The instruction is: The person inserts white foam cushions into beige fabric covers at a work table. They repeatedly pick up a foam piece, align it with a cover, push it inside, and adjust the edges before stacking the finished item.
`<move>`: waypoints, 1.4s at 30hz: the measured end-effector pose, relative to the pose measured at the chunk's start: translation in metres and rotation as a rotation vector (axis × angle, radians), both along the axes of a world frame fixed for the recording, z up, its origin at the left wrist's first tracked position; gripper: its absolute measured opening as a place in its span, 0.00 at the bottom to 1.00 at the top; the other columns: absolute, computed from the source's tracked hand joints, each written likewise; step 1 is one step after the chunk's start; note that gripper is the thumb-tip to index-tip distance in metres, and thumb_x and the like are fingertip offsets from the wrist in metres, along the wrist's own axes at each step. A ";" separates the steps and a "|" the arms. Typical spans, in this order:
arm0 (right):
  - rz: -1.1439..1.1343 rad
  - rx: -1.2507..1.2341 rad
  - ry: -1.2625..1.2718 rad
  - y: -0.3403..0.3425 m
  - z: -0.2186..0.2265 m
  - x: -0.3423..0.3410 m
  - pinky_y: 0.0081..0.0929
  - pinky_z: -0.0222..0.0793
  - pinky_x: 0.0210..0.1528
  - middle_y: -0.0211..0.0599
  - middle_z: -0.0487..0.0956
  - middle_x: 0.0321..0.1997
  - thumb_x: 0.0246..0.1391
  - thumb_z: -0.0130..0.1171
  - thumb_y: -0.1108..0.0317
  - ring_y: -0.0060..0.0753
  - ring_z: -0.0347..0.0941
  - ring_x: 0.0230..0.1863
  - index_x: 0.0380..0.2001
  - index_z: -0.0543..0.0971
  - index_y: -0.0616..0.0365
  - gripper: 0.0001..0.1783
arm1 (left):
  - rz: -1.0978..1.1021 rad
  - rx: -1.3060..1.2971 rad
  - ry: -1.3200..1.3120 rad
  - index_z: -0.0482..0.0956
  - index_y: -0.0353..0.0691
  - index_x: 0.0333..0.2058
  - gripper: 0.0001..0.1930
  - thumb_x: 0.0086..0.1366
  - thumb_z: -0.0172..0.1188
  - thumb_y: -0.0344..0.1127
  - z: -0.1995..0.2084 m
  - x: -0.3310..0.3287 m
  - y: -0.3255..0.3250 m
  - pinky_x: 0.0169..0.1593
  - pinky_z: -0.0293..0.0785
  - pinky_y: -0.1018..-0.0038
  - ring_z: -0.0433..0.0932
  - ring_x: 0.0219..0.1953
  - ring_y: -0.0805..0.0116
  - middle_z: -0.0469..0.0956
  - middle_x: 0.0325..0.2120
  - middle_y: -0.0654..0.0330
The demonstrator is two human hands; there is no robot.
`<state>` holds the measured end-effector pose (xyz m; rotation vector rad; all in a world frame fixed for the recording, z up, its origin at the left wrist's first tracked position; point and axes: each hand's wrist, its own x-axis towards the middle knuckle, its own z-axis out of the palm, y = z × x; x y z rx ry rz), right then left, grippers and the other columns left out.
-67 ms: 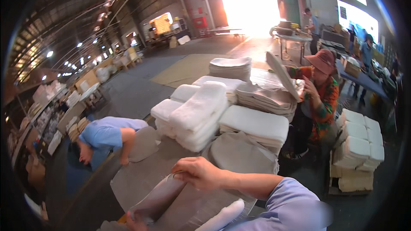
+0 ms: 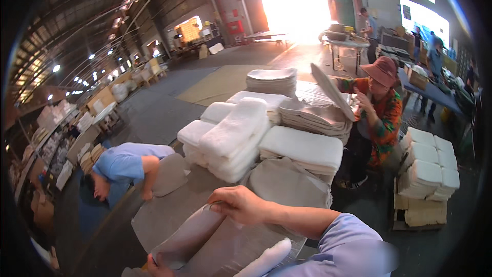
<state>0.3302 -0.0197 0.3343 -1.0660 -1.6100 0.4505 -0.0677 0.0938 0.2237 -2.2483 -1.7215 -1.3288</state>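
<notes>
Little has changed since the earlier frame: the right hand (image 2: 240, 205) has stayed curled over the upper edge of the grey fabric piece (image 2: 192, 236), fingers closed on it, and the co-worker in the patterned shirt (image 2: 378, 118) holds the flat grey panel (image 2: 332, 91) at much the same tilt. The left hand (image 2: 159, 265) shows only at the lower edge, pinching the bottom of the same fabric piece, though how its fingers sit cannot be told. The fabric piece is smooth, rounded and limp, lying just in front of the stack of white pads (image 2: 233, 138), which look thick, soft and fleecy. Right of that stack sit flatter white cushions (image 2: 302, 149); behind it, layered grey covers (image 2: 315, 115). Left of the stack a person in a blue shirt (image 2: 123, 166) bends low.
</notes>
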 end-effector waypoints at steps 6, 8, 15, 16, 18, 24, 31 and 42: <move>-0.114 -0.040 -0.111 -0.010 -0.038 0.015 0.47 0.72 0.64 0.48 0.80 0.58 0.59 0.70 0.61 0.54 0.74 0.64 0.61 0.78 0.58 0.29 | -0.351 0.149 0.032 0.89 0.36 0.43 0.09 0.73 0.65 0.35 0.083 0.071 -0.027 0.50 0.80 0.57 0.86 0.42 0.49 0.88 0.39 0.49; -0.033 -0.008 -0.110 -0.010 -0.039 -0.020 0.50 0.69 0.67 0.51 0.75 0.66 0.56 0.73 0.60 0.57 0.70 0.68 0.68 0.73 0.56 0.38 | -0.447 0.187 0.136 0.89 0.37 0.43 0.09 0.71 0.66 0.34 0.077 0.090 -0.029 0.51 0.80 0.57 0.85 0.42 0.48 0.88 0.39 0.49; -0.069 -0.043 -0.070 -0.006 -0.066 -0.080 0.49 0.77 0.51 0.47 0.77 0.52 0.54 0.68 0.70 0.56 0.78 0.54 0.66 0.73 0.55 0.35 | -0.665 0.290 0.205 0.90 0.40 0.41 0.08 0.66 0.67 0.34 0.084 0.144 -0.052 0.55 0.77 0.54 0.84 0.43 0.47 0.87 0.37 0.53; -0.047 -0.046 -0.023 -0.004 -0.062 -0.080 0.48 0.77 0.49 0.45 0.79 0.50 0.56 0.67 0.71 0.55 0.80 0.52 0.63 0.75 0.56 0.30 | -0.613 0.314 0.204 0.89 0.40 0.42 0.08 0.66 0.67 0.33 0.083 0.138 -0.048 0.55 0.77 0.54 0.83 0.44 0.47 0.87 0.39 0.52; -0.004 0.006 -0.041 0.000 -0.054 -0.082 0.49 0.77 0.47 0.44 0.80 0.47 0.57 0.66 0.72 0.55 0.81 0.47 0.55 0.78 0.57 0.22 | -0.510 0.360 0.204 0.88 0.39 0.44 0.10 0.66 0.67 0.31 0.076 0.118 -0.034 0.55 0.77 0.53 0.83 0.47 0.46 0.86 0.42 0.50; 0.066 0.062 -0.039 0.006 -0.063 -0.097 0.50 0.76 0.43 0.45 0.82 0.41 0.59 0.65 0.70 0.58 0.81 0.42 0.45 0.80 0.58 0.11 | -0.255 0.268 -0.056 0.79 0.35 0.58 0.25 0.62 0.70 0.29 0.035 0.098 -0.020 0.57 0.78 0.59 0.81 0.52 0.49 0.82 0.50 0.46; 0.002 0.068 0.024 0.013 -0.046 -0.089 0.49 0.76 0.40 0.43 0.82 0.39 0.61 0.65 0.70 0.56 0.81 0.38 0.42 0.79 0.57 0.08 | -0.025 -0.051 -0.456 0.76 0.32 0.56 0.23 0.62 0.69 0.23 -0.009 0.070 -0.002 0.49 0.81 0.66 0.82 0.44 0.60 0.83 0.47 0.50; -0.026 0.087 -0.026 0.028 -0.064 -0.082 0.49 0.75 0.37 0.41 0.84 0.36 0.65 0.63 0.64 0.54 0.82 0.36 0.41 0.79 0.56 0.08 | -0.089 -0.051 -0.313 0.73 0.31 0.50 0.27 0.60 0.79 0.36 -0.053 0.076 -0.026 0.47 0.81 0.59 0.81 0.40 0.57 0.81 0.38 0.48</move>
